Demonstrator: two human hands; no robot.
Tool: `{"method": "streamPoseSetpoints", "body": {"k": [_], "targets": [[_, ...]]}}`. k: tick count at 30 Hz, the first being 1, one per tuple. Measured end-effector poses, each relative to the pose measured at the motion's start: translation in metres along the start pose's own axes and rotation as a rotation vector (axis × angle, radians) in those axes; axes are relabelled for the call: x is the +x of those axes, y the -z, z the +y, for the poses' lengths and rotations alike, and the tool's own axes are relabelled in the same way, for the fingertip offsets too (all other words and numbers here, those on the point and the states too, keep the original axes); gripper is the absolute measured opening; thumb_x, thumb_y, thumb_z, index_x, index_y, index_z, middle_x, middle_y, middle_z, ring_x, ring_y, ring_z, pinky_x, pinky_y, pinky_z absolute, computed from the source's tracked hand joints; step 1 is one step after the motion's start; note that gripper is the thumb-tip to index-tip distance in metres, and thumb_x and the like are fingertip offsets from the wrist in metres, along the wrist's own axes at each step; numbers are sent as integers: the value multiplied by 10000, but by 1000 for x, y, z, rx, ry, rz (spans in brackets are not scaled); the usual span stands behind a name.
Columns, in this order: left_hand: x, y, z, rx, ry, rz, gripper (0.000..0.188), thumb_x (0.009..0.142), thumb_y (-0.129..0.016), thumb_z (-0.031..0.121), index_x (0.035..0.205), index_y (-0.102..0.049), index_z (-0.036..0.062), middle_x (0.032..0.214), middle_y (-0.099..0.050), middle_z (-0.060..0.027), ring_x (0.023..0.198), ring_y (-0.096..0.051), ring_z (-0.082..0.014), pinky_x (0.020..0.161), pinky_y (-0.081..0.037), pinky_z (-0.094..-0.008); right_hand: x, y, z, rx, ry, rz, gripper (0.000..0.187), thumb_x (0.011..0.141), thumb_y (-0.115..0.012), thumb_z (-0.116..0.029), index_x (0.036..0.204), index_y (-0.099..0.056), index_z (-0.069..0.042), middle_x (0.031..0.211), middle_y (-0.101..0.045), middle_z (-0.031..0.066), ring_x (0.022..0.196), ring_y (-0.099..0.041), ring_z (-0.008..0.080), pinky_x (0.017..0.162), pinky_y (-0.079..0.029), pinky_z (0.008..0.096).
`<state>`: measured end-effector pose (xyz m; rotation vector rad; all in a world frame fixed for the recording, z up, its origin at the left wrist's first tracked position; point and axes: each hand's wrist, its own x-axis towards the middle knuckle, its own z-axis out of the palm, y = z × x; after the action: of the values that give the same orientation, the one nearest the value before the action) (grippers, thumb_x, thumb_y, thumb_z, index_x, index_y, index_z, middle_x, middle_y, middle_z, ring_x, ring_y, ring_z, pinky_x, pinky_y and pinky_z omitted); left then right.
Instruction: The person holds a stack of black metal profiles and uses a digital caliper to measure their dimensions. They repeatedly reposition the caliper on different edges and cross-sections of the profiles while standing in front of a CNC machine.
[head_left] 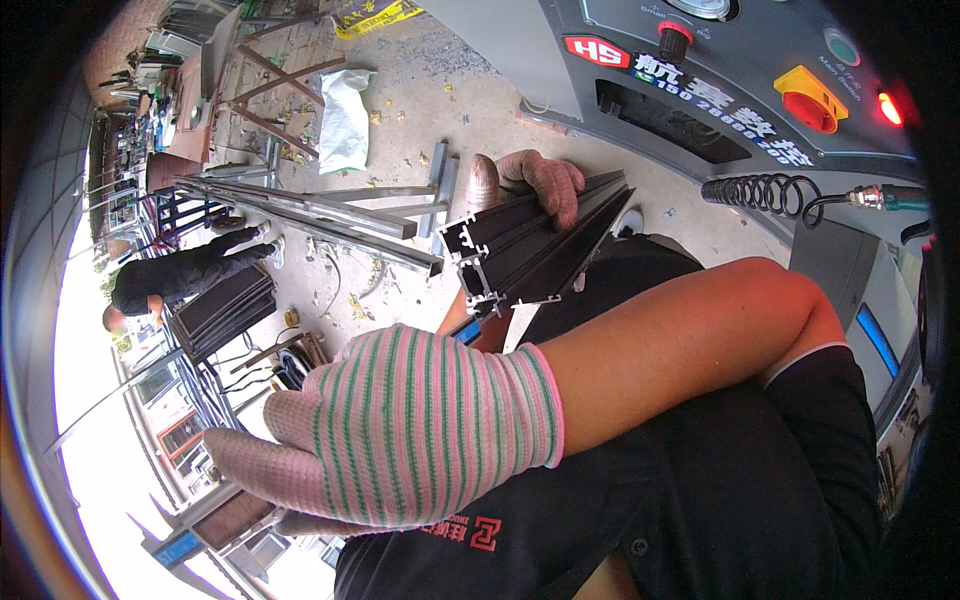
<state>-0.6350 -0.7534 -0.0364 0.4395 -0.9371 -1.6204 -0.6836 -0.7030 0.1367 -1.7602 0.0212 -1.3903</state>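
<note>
The black metal bars (pixel 555 235) slant across in front of your body, cut ends facing left. Your left hand (pixel 530 185) is wrapped around them from the far side, gloved fingers curled over the top and gripping. Your right hand (pixel 430 430), in a striped glove, is nearer the camera and apart from the bars; its fingers point left, loosely spread, and its palm is hidden.

Just past the cut ends lie grey metal lengths (pixel 310 215), the closest obstruction on that side. A white sack (pixel 345 120) is on the floor beyond. To the upper right, the machine (pixel 690 90) closes off that side, with a coiled hose (pixel 760 190) below its panel. A co-worker (pixel 190 270) bends by dark stacked pieces (pixel 225 310) at far left. Scrap-littered floor (pixel 410 90) stretches between the sack and the machine.
</note>
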Motion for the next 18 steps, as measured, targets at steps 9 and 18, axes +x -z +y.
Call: {"method": "streamPoseSetpoints", "body": {"k": [9, 18], "targets": [[2, 2, 2, 16, 11, -54, 737, 1068, -213, 681, 775, -550, 95, 652, -589, -80, 649, -535, -221, 900, -389, -373, -1, 4, -2, 6, -4, -51, 553, 973, -599, -407, 1314, -484, 13, 859, -622, 94, 525, -618, 233, 410, -462, 374], [2, -6, -1, 16, 26, 49, 751, 1078, -236, 666, 725, -569, 92, 612, -598, -69, 621, -541, -192, 934, -418, -372, -2, 8, -4, 10, -22, -89, 544, 975, -604, -417, 1299, -494, 7, 848, -653, 101, 539, -655, 241, 399, -487, 384]]}}
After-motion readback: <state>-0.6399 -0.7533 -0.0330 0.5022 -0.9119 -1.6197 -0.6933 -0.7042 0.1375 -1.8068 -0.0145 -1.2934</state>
